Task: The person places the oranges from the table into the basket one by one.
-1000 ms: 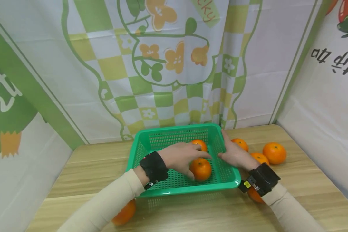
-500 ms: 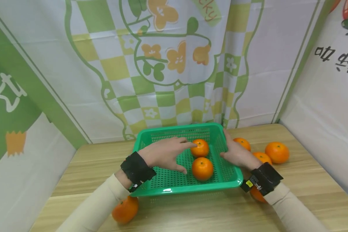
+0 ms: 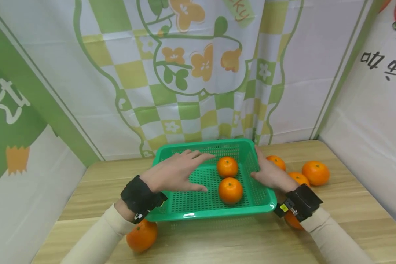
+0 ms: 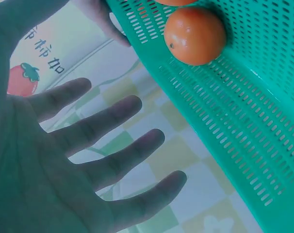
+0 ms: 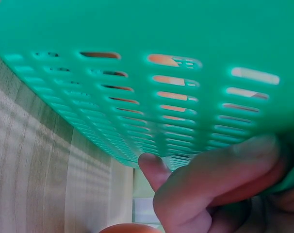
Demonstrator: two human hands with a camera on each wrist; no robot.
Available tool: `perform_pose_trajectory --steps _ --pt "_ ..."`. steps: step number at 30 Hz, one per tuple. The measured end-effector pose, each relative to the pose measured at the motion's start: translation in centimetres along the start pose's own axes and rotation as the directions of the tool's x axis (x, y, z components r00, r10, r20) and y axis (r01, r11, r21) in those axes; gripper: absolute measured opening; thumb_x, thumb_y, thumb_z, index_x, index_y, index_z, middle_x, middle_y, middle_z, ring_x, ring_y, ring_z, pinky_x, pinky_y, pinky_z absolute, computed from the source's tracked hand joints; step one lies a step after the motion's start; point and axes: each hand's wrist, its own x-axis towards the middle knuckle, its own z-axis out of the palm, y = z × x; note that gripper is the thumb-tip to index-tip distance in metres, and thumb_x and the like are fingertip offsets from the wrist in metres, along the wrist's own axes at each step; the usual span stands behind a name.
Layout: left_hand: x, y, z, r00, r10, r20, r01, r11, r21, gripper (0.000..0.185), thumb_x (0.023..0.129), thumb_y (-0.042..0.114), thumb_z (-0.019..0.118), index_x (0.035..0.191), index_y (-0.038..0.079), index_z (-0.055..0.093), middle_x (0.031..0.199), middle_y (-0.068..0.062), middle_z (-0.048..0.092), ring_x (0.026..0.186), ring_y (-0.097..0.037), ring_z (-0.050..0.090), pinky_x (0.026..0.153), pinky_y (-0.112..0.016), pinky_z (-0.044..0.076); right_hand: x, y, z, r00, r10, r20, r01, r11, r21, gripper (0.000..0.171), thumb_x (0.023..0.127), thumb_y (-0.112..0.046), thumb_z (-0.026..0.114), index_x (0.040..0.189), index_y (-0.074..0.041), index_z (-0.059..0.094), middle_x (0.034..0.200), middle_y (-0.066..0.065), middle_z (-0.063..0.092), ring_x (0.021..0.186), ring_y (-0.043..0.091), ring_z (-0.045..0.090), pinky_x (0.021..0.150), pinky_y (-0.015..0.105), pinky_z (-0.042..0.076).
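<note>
Two mandarin oranges, one behind (image 3: 227, 167) and one in front (image 3: 230, 190), lie in the right half of a green plastic basket (image 3: 204, 215). My left hand (image 3: 173, 172) hovers over the basket's left part, fingers spread and holding nothing. In the left wrist view its palm and extended fingers (image 4: 115, 158) show apart from the fruit. At the basket's right side my right hand (image 3: 271, 175) grips the rim, with the thumb on the inner side. The right wrist view shows bent fingers (image 5: 210, 182) against the slotted outer wall, under the rim.
Right of the basket are several more mandarins, one farthest right (image 3: 315, 172) and one partly under the right wrist (image 3: 293, 220). Another mandarin (image 3: 142, 235) sits at the front left beside the left forearm. A printed curtain (image 3: 198, 110) hangs behind the wooden table (image 3: 217, 245).
My left hand has drawn back leftward from the front mandarin, its fingers spreading, which leaves both mandarins in the basket in full view. The right hand keeps its grip on the rim.
</note>
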Motion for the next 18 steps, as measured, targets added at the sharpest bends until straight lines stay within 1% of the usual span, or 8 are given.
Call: perform_pose_trajectory --steps 4,8,14,18 --pt "-1.1 -0.1 -0.2 1.0 -0.012 -0.005 0.012 1.0 -0.001 0.091 0.09 0.063 0.074 0.162 0.022 0.038 0.157 -0.008 0.053 0.143 -0.036 0.052 0.116 -0.058 0.046 -0.1 0.0 -0.2 1.0 0.004 0.006 -0.004 1.0 0.016 0.105 0.099 -0.007 0.06 0.167 -0.013 -0.019 0.13 0.043 0.06 0.075 0.025 0.072 0.068 0.039 0.064" --pt "-2.3 -0.3 -0.3 0.999 -0.022 -0.029 0.022 1.0 -0.023 0.088 0.09 0.06 0.075 0.16 0.018 0.041 0.157 -0.008 0.053 0.144 -0.035 0.052 0.12 -0.055 0.043 -0.1 0.0 -0.2 1.0 0.003 0.002 -0.003 1.0 0.013 0.104 0.099 -0.007 0.06 0.167 -0.013 -0.018 0.128 0.043 0.061 0.074 0.025 0.072 0.067 0.039 0.064" --pt "-4.3 -0.7 -0.5 0.996 -0.066 -0.053 0.063 0.997 -0.055 0.084 0.091 0.058 0.075 0.154 0.011 0.047 0.154 -0.009 0.054 0.144 -0.034 0.05 0.117 -0.051 0.047 -0.1 -0.1 -0.2 1.0 0.007 -0.004 -0.007 1.0 -0.015 0.104 0.099 -0.009 0.061 0.166 -0.009 -0.018 0.114 0.036 0.068 0.071 0.025 0.071 0.068 0.039 0.062" --pt "-5.5 -1.0 -0.2 0.994 -0.074 -0.086 0.071 0.997 -0.039 0.08 0.091 0.059 0.075 0.15 0.01 0.049 0.151 -0.009 0.054 0.142 -0.031 0.051 0.112 -0.048 0.051 -0.1 0.0 -0.2 1.0 0.015 -0.009 -0.016 0.999 -0.03 0.104 0.099 -0.01 0.061 0.166 -0.009 -0.018 0.115 0.036 0.068 0.071 0.025 0.07 0.069 0.039 0.062"
